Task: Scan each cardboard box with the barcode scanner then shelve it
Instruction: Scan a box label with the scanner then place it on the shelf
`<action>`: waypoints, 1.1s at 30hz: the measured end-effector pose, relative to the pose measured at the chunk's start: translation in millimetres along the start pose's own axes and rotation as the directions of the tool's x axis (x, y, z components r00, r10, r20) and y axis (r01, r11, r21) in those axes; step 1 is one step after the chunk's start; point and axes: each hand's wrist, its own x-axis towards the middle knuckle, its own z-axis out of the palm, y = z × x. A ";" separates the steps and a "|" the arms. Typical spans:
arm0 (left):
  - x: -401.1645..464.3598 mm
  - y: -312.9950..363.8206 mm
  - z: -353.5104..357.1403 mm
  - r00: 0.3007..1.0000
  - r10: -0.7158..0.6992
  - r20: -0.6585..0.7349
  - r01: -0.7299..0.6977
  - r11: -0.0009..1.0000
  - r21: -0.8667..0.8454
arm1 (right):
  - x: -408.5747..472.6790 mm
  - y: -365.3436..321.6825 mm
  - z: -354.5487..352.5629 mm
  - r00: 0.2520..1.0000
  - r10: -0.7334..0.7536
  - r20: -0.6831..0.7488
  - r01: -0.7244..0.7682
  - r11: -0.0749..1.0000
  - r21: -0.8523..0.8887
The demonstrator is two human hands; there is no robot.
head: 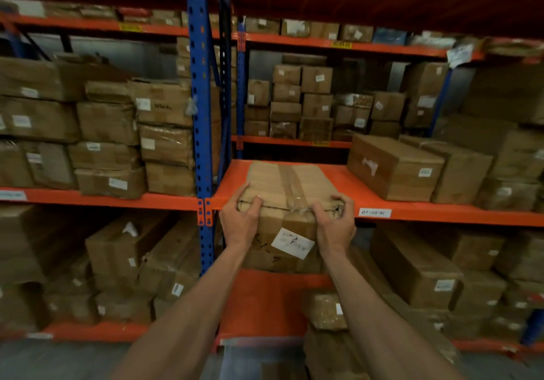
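both hands grip box on shelf

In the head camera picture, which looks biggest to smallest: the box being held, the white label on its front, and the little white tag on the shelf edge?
1. The held cardboard box, gripped by both hands
2. Its white label
3. The shelf tag

The label and tag look close in size, and the label sits nearer the camera, so their order is unsure.
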 end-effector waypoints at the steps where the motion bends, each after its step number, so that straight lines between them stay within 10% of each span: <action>1: 6.4 2.0 -3.8 1.000 0.010 -0.008 -0.010 1.000 0.004 | 1.2 -5.0 6.7 1.000 -0.016 0.005 0.016 1.000 0.005; 33: 262.6 -233.7 82.9 0.995 -0.103 -0.015 0.104 0.988 0.115 | 200.6 212.2 256.9 0.954 0.043 0.297 -0.024 0.997 -0.069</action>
